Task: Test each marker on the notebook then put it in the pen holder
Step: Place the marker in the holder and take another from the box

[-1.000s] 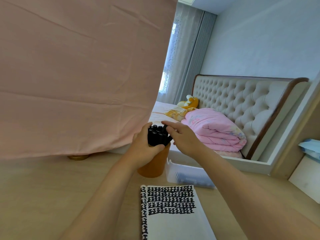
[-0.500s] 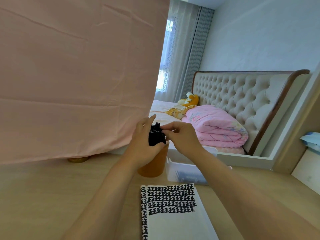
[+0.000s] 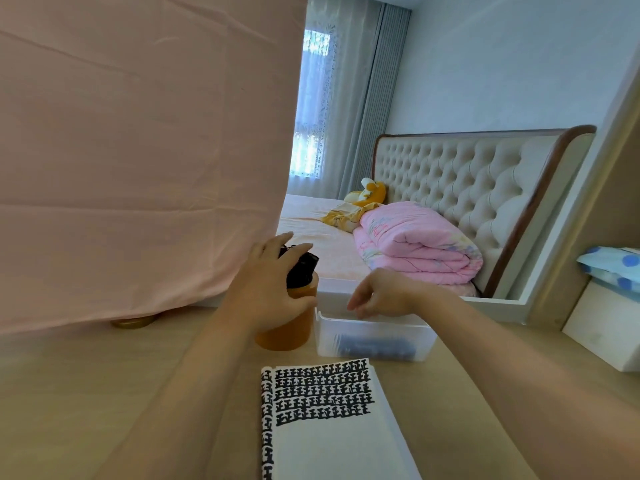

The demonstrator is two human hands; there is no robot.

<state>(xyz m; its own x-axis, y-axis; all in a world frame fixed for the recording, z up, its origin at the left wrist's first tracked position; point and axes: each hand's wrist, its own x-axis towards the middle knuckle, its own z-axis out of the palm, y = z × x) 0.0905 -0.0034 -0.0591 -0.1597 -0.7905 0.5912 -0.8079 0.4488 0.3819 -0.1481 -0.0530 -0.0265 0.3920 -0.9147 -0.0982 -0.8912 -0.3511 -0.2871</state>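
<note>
An orange pen holder stands on the wooden desk, packed with several black markers. My left hand grips the holder's top, fingers curled around the marker bundle. My right hand hovers with loosely bent fingers over a clear plastic box, which holds more dark markers; it holds nothing. An open notebook lies nearest me, its page covered in rows of black test marks.
A pink cloth hangs over the desk's left rear, a brass base under its hem. Behind the desk is a bed with a folded pink quilt. White shelving rises at the right.
My right hand has left the marker bundle and dropped rightward over the clear box. My left hand still holds the pen holder.
</note>
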